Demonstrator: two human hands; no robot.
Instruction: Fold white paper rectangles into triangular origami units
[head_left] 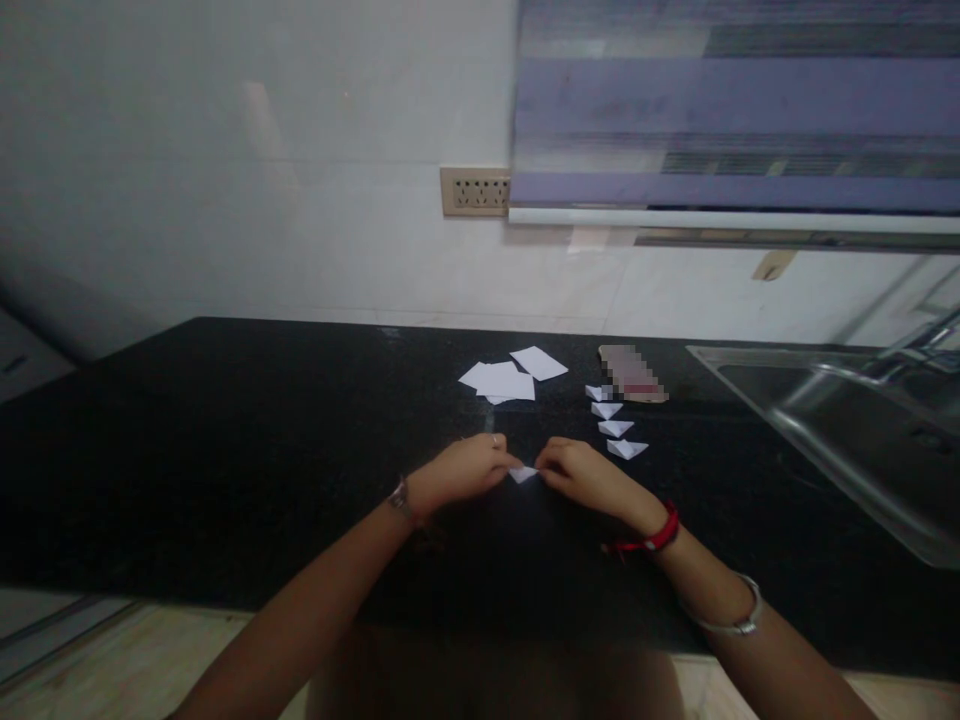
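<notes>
Desk (225, 430) first: black and flat, it makes a good backing, so I judge it best to press each crease down against it rather than in the air. Next, my hands. Left fingers (502, 461) pinch the paper's nine o'clock end, right fingers (553, 458) its three o'clock end; how hard they squeeze I cannot tell. An even grip from both sides should keep the point centred, and a fingernail run along the edge would likely sharpen the line. Toward twelve o'clock lie loose white sheets (506, 386), flat and overlapping, clear of my wrists. At two o'clock, four small folds (616, 428) make a slanting row, a fair guide for angle. Then the paper (522, 474) itself, between my fingers, straight ahead of me: white, plain, folded into a shallow triangle, long edge toward twelve, point toward six. It looks symmetrical enough, though its layers are too small to make out, and I can't tell whether it rests fully on the desk.
</notes>
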